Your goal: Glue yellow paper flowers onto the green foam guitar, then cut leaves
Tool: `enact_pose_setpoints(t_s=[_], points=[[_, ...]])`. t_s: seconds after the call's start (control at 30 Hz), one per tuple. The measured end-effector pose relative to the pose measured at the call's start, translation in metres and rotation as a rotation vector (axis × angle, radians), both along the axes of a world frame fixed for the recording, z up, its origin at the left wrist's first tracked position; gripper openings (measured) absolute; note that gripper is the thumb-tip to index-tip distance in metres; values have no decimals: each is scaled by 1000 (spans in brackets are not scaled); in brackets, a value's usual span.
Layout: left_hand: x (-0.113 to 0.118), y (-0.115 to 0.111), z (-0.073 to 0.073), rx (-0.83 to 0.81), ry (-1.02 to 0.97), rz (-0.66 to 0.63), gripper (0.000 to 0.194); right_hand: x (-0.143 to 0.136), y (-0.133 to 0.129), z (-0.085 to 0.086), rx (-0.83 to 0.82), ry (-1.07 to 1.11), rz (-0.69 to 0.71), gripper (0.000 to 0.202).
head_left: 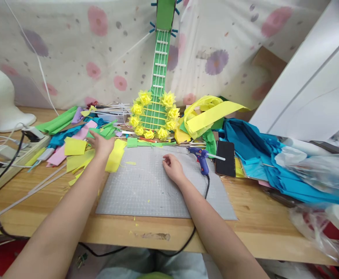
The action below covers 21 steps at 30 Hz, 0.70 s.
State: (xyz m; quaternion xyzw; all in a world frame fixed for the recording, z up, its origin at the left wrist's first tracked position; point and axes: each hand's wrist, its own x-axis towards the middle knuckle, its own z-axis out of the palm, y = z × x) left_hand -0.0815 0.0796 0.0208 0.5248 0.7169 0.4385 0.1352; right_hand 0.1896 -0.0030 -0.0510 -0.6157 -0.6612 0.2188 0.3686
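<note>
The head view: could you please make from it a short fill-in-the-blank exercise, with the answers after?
1. The flowers on the green guitar-shaped craft are ____.
2. The hand nearer the glue gun is the person's ____ one.
3. The cutting mat under the glue gun is ____.

Missing words: yellow; right; grey.

Paper scraps [74, 147] left of mat [146, 190], glue gun [202, 159] on it (guitar [159, 81] behind).

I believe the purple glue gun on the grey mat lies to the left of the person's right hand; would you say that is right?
Not quite: the head view shows the purple glue gun to the right of the person's right hand, not to its left. It is indeed on the grey mat.
</note>
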Motion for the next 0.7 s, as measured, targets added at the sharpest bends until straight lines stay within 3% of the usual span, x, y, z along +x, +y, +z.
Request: enact_pose_setpoints(t_s=[0.03, 0.1, 0.23, 0.33, 0.43, 0.53, 0.7], points=[[5, 0, 5, -11, 15, 146, 84, 0, 0, 0, -4, -2, -1, 20], [22, -2, 8, 43, 105, 159, 87, -1, 0, 1, -5, -3, -4, 20], [53, 1, -6, 31, 367, -227, 58, -1, -1, 4, -4, 8, -8, 19], [60, 10, -21, -135, 540, -380, 56, -1, -2, 5, -20, 14, -10, 20], [59, 16, -25, -286, 706, -377, 44, -1, -2, 5, -24, 13, -2, 20], [56, 15, -20, -255, 797, -342, 31, -1, -1, 4, -18, 10, 2, 20], [38, 6, -8, -136, 639, -198, 24, 0, -1, 4, -14, 15, 3, 19]])
